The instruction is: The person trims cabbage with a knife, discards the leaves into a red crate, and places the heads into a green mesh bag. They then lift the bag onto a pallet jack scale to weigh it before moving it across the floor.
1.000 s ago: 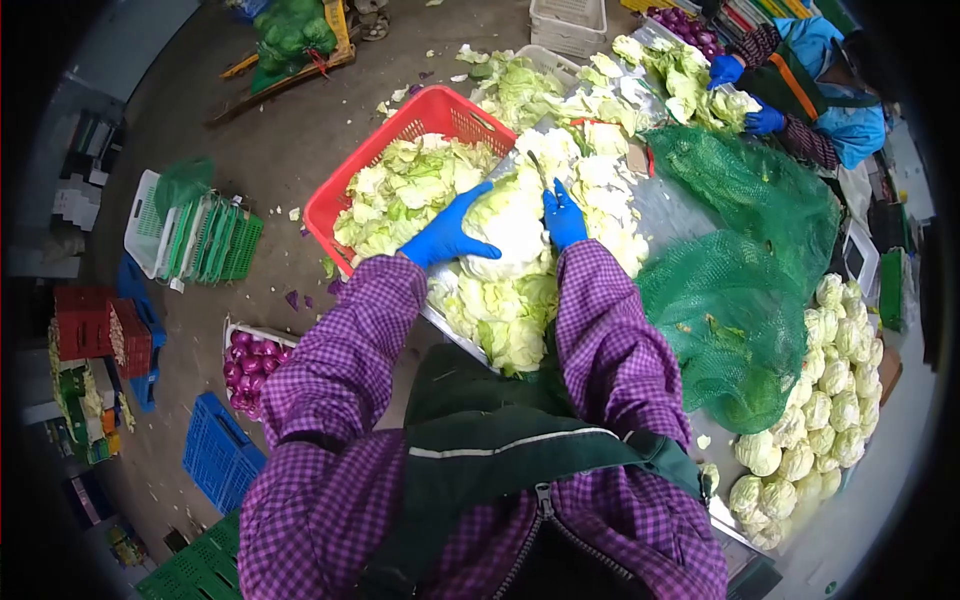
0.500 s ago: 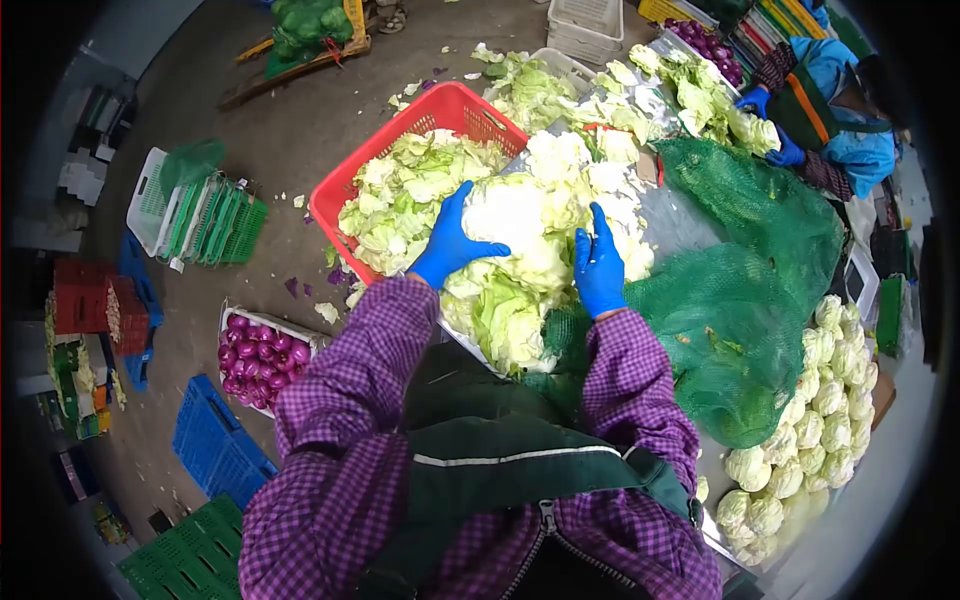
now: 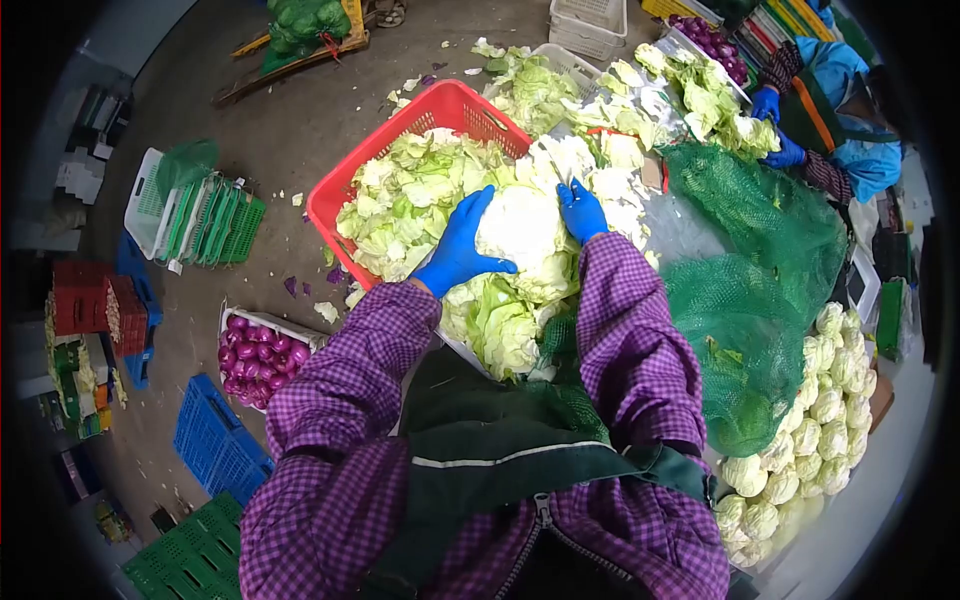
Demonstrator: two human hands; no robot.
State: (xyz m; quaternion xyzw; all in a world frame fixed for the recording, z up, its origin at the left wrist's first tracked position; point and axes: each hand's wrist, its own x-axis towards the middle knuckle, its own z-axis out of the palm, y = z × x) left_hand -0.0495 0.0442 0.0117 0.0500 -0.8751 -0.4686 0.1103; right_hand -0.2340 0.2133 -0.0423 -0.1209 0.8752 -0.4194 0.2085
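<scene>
A pale cabbage [image 3: 522, 228] sits among loose leaves at the table's near edge, its top washed out by glare. My left hand [image 3: 462, 245], in a blue glove, cups its left side with thumb and fingers spread around it. At its upper right edge is my gloved right hand [image 3: 584, 212], fingers bent against the cabbage; their exact grip is partly hidden. Below lie more green outer leaves [image 3: 500, 325]. Behind the left hand, a red crate [image 3: 335, 180] holds a heap of cabbage leaves [image 3: 420, 190].
Green netting [image 3: 750, 300] covers the table to the right, beside stacked trimmed cabbages [image 3: 825, 430]. A co-worker's gloved hands [image 3: 785, 150] handle leaves at upper right. Purple onions [image 3: 260, 360] fill a crate at left, near a blue pallet [image 3: 220, 440].
My right hand has moved up and left, from the cabbage's right side onto its upper edge. My left hand has shifted only slightly, staying on the cabbage.
</scene>
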